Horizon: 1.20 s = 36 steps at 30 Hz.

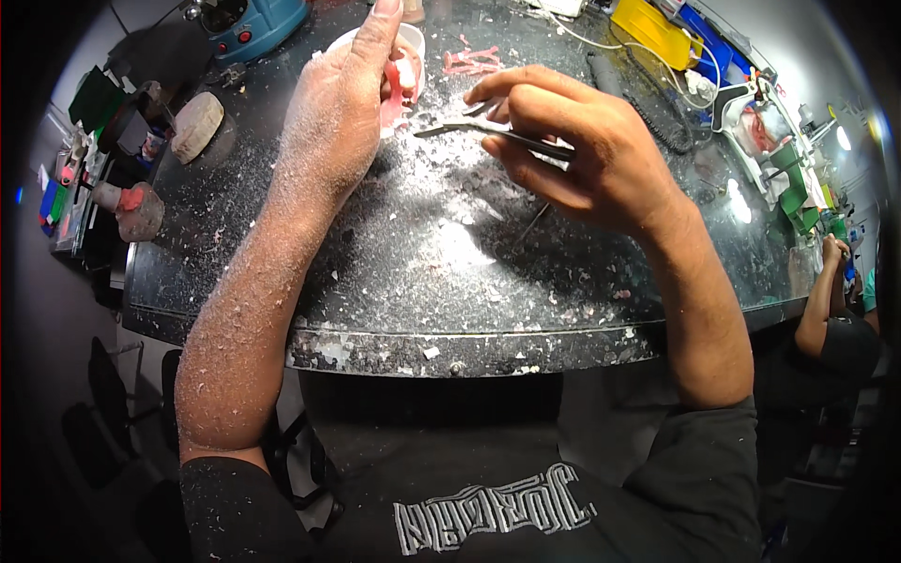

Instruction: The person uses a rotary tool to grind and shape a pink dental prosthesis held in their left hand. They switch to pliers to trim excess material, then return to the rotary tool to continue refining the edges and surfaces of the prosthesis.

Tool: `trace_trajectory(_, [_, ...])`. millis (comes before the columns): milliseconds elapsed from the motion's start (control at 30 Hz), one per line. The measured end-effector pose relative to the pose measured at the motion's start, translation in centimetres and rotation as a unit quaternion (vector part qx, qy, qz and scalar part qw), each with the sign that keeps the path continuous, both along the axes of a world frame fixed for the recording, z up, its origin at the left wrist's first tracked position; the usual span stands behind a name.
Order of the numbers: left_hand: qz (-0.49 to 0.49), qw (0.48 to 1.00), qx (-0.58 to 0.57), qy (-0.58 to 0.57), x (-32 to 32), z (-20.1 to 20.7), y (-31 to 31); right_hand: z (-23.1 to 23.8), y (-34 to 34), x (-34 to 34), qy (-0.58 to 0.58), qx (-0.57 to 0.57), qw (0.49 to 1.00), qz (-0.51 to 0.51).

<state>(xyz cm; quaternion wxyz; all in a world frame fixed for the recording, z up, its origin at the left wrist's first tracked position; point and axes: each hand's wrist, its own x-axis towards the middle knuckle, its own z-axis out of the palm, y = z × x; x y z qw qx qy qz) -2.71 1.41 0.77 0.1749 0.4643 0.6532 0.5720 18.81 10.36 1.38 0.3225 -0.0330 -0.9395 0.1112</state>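
Observation:
My left hand (330, 113), dusted with white powder, is closed around a small pink and white piece (398, 86) that looks like a denture; its thumb points up and the palm hides part of the piece. To the right, my right hand (596, 145) grips a slim dark metal tool (460, 125) between thumb and fingers. The tool's pointed end reaches left, just short of the pink piece. A white bowl (417, 39) stands behind my left hand. White shavings and dust cover the black tabletop (394, 272) below both hands.
Pink strips (471, 61) lie beyond the hands. A pale block (198, 127) sits at the left, with a blue machine (263, 28) behind. Yellow tray (652, 33), white cable and black coiled cord (662, 122) are at the far right. Another person's arm (818, 296) shows at the right edge.

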Motion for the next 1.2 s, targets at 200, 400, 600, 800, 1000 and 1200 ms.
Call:
trace_trajectory(200, [-0.131, 0.987, 0.026, -0.088, 1.1, 0.9, -0.9, -0.6, -0.3, -0.2, 0.012, 0.029, 0.999, -0.029])
trace_trajectory(400, [-0.134, 0.986, 0.045, -0.089, 1.4, 0.4, -0.7, 0.3, -0.4, -0.6, -0.021, 0.058, 0.998, 0.001])
trace_trajectory(600, [-0.035, 0.99, -0.059, 0.121, 2.8, 1.3, -1.3, 0.4, -0.4, -0.4, -0.056, 0.064, 0.996, -0.003])
trace_trajectory(800, [-0.072, 0.917, 0.002, 0.392, -1.2, -1.3, -0.1, -0.2, 0.0, -0.4, -0.076, 0.047, 0.996, -0.006])
trace_trajectory(1000, [-0.167, 0.942, 0.047, 0.288, -1.4, -1.9, 0.1, -1.5, 1.3, -0.3, -0.057, -0.035, 0.996, 0.059])
trace_trajectory(1200, [-0.159, 0.98, -0.116, -0.014, 1.2, 1.1, -1.1, 0.1, 0.0, 0.0, -0.083, -0.102, 0.99, 0.043])
